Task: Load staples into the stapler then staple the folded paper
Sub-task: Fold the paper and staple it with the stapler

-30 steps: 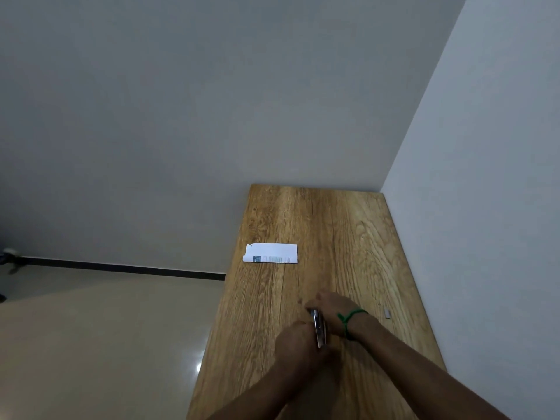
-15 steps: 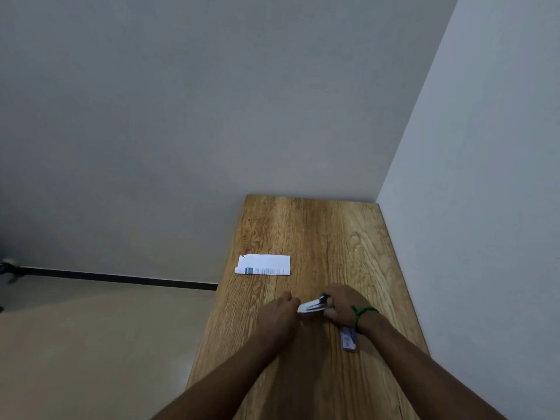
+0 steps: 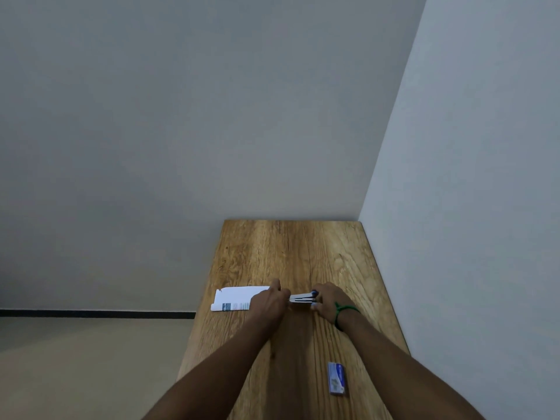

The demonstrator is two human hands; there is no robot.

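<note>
The right hand [image 3: 328,301], a green cord [image 3: 344,312] tied round its wrist, is curled around the back end of the stapler [image 3: 301,298] and grips it there, fingers closed over the top and thumb below. The stapler lies roughly level just above the wooden table [image 3: 303,253], its metal front pointing left, and a dark gap runs along its length between the upper and lower parts. The left hand [image 3: 268,301] meets the stapler's front tip with its fingers drawn together; its knuckles cover the contact, so whether it pinches the tip or only touches it cannot be told. That same hand lies over the right end of the folded paper [image 3: 235,298], hiding where paper and stapler meet. The paper is white with a printed strip along its near edge and rests flat near the table's left edge. Nearer the person, beside the right forearm and well apart from the hands, a small blue and white staple box [image 3: 336,378] lies flat on the table. The table fills the corner formed by the grey wall [image 3: 212,101] behind and the paler wall [image 3: 485,177] on the right; pale floor [image 3: 75,365] shows to the left.
</note>
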